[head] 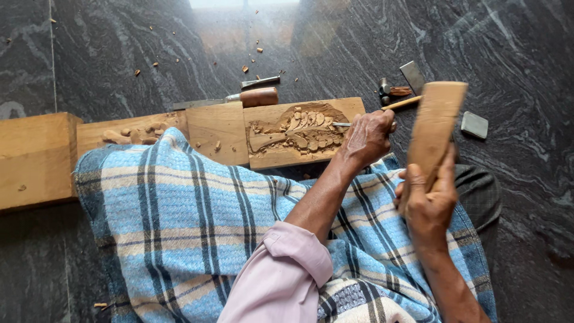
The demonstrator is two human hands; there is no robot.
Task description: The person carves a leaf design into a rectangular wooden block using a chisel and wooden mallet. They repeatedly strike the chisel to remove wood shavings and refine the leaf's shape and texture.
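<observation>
The carved panel [299, 133] lay flat on the dark stone floor [514, 48], its near edge just against the checked blue cloth [179, 215] over the person's lap, with a leaf-like relief cut into the middle of its face. A chisel [382, 110] was set low across the panel's right end, its tip resting in the carving.

The left hand [369, 137] was closed tight round the chisel's shaft, the wooden handle sticking out past the knuckles toward the right. The right hand [426, 200] was wrapped firmly round the lower end of a wooden mallet [435, 128], which stood raised just to the right of the chisel's handle.

To do this cut well, it seemed best to keep the chisel at a shallow angle, steady the left wrist on the panel's edge, and strike lightly and squarely on the handle end.

Beyond the panel's far edge lay a second chisel [254, 97], a small hammer [391, 91] and a grey stone [474, 124], with wood chips [251, 60] scattered farther off.
</observation>
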